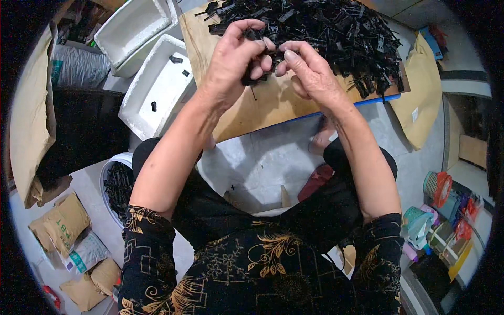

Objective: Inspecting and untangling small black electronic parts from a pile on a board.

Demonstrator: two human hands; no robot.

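Both hands are raised over the near edge of a wooden tabletop (247, 114). My left hand (228, 59) is curled round a small clump of black plastic parts (253, 75), with one thin piece hanging below it. Thumb and forefinger of my right hand (310, 71) are pinched together beside the clump; whatever lies between them is too small to make out. Just beyond the hands a large heap of similar black plastic parts (341, 44) covers the far side of the table.
Left of the table stands a white foam box (137, 100) with a few black pieces inside, and another foam box (131, 31) behind it. A white bucket (107, 202) of black parts is by my left leg. Brown paper sacks (60, 223) lie at left; a tan sack (422, 100) leans at right.
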